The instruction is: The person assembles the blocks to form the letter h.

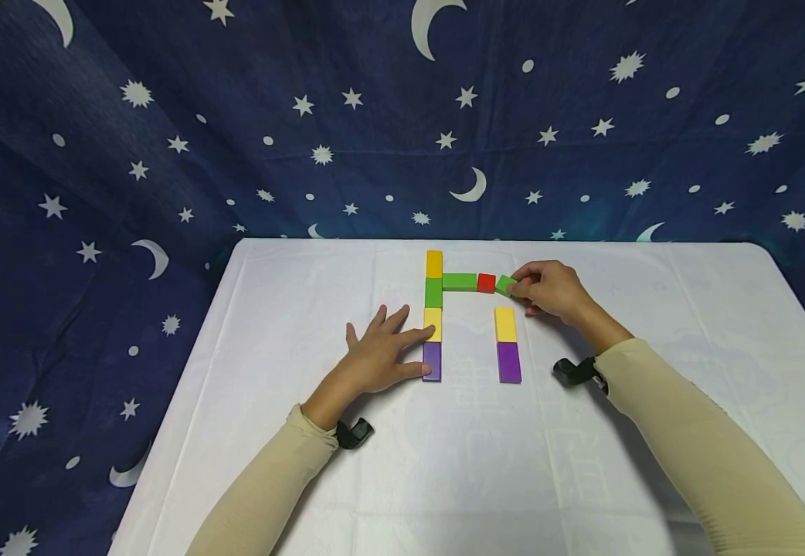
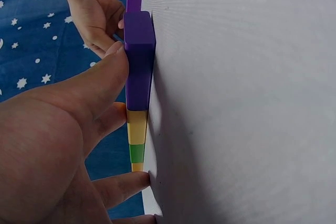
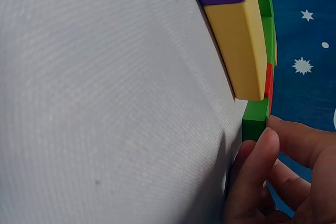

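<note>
My right hand point(image 1: 554, 292) pinches a small green block point(image 1: 504, 285) between thumb and fingertips, at the right end of a row. This block sits slightly tilted, beside a red block point(image 1: 486, 283); a longer green block point(image 1: 460, 283) joins the red one to a vertical column. From the top, that column has a yellow block point(image 1: 433, 263), a green block point(image 1: 433, 293), another yellow block point(image 1: 433, 318) and a purple block point(image 1: 433, 354). With fingers spread, my left hand point(image 1: 375, 357) touches the column's lower yellow and purple blocks. In the left wrist view, its thumb point(image 2: 107, 77) rests against the purple block.
Below the held block, a separate yellow block point(image 1: 505, 325) stands end to end with a purple block point(image 1: 509, 363). A white cloth point(image 1: 444, 471) covers the table. Behind it hangs a dark blue curtain point(image 1: 375, 177) with moons and stars.
</note>
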`<state>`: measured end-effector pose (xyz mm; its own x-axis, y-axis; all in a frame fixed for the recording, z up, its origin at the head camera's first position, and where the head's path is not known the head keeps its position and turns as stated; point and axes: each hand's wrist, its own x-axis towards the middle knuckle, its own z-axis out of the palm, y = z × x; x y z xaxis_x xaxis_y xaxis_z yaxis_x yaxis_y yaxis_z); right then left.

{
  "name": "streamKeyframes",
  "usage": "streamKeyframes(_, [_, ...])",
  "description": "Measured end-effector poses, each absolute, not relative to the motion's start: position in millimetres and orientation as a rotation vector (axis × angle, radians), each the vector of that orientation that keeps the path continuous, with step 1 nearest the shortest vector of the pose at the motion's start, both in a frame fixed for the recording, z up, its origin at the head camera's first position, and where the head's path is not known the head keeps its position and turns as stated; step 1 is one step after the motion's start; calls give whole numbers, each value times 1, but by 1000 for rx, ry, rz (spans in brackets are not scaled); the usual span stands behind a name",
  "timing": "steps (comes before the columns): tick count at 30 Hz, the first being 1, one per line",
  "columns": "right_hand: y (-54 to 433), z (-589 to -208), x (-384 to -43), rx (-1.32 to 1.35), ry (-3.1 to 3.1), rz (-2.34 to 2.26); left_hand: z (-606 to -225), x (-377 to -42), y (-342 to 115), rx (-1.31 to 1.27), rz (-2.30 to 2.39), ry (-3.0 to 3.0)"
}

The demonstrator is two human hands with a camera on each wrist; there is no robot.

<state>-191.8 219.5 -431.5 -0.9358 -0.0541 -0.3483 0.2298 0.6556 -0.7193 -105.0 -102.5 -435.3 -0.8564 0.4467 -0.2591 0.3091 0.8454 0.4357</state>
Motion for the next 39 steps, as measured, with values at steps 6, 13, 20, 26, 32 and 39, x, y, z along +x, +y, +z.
streamKeyframes(6, [222,-429,-192,152,2543,-1195,-437,-105,-103,568,549,2672])
streamKeyframes(13, [232,-418,-197,164,2672,-1187,-435,-105,-103,562,534,2672])
streamKeyframes(20, [247,-419,-200,0,2909,-975,-435,-105,-102,558,534,2674])
streamKeyframes(26, [259,-422,-203,-11,2897,-864,-436,-106,-102,556,542,2672])
streamKeyframes(32, [266,-426,-207,-17,2882,-811,-437,-105,-102,562,542,2683])
streamKeyframes(39, [266,-429,-209,-36,2877,-786,-437,-106,-102,555,540,2681])
